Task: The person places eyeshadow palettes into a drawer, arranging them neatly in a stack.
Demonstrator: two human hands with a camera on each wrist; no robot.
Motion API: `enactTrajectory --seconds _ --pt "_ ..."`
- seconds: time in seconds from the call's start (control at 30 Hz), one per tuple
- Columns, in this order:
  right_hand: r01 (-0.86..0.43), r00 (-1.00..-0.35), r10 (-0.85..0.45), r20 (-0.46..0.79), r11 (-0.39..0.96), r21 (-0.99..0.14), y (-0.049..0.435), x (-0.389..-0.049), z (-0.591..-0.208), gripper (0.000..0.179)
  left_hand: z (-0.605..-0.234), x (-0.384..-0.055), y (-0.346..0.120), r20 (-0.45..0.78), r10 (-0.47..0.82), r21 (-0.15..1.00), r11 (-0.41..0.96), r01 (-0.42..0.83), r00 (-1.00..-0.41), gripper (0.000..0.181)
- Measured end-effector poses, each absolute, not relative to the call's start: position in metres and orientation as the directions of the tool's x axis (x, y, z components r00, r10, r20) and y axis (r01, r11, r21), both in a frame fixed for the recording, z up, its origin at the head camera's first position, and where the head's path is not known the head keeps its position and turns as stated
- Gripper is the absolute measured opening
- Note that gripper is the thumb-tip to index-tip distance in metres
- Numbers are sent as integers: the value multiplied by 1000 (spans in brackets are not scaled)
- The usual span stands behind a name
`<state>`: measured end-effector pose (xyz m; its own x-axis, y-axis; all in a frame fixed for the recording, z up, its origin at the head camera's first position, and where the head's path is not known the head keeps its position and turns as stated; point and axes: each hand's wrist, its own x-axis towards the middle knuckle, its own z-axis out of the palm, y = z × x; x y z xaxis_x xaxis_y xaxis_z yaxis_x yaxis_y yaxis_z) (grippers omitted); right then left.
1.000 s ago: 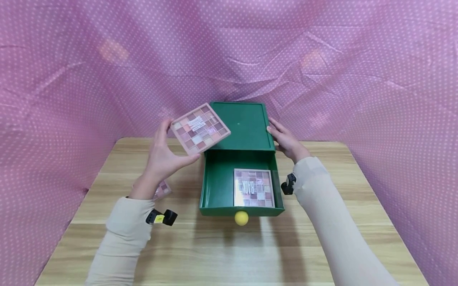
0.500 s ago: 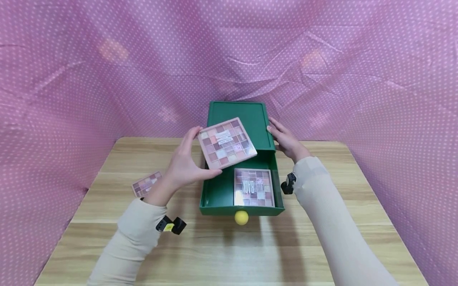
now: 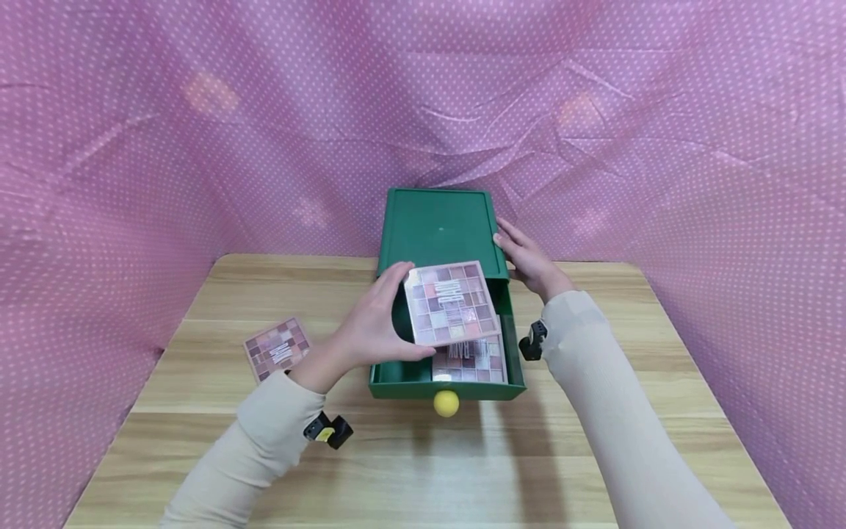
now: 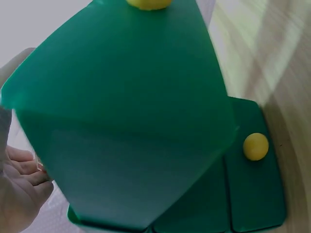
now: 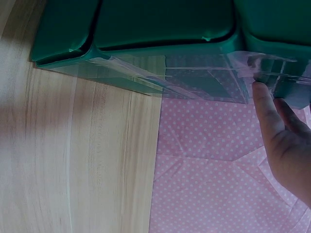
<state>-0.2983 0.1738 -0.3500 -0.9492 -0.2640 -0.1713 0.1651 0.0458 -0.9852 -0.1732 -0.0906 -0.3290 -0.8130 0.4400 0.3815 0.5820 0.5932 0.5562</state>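
Observation:
My left hand (image 3: 370, 323) grips an eyeshadow palette (image 3: 451, 305) by its left side, thumb at the near corner and fingers at the far one. Tilted, the palette hangs over the pulled-out top drawer (image 3: 405, 391) of a green drawer cabinet (image 3: 436, 231). A second palette (image 3: 471, 365) lies in the drawer's right half, partly covered by the held one. My right hand (image 3: 529, 261) rests against the cabinet's right side, thumb at the top edge. In the right wrist view its fairly straight fingers (image 5: 266, 109) touch the see-through side panel (image 5: 194, 77).
Left of the cabinet, a third palette (image 3: 277, 347) lies on the wooden table (image 3: 211, 433). The open drawer has a round yellow knob (image 3: 446, 403) and juts toward me. Below it is a closed drawer with another yellow knob (image 4: 256, 146). Pink dotted cloth (image 3: 423, 88) surrounds the table.
My left hand has carried its palette right and down, from beside the cabinet top to over the open drawer. The palette on the table has come into fuller view. The right hand stays put.

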Motion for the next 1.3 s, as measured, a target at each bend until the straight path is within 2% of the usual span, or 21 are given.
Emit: enactTrajectory --seconds 0.63,0.87,1.1,1.3 --pt "167 -952 -255 -173 43 -985 173 -299 -351 50 -341 -168 -78 273 554 485 627 610 -787 109" --pt "165 -953 -252 -171 44 -985 173 -299 -351 50 -341 -167 -71 223 616 388 655 649 -755 110" --pt "171 -952 -252 -176 41 -984 174 -299 -352 50 -339 -169 -66 183 656 356 650 671 -732 108" --pt "176 -950 -253 -182 47 -983 173 -298 -350 50 -340 -171 -63 96 669 305 685 662 -737 107"
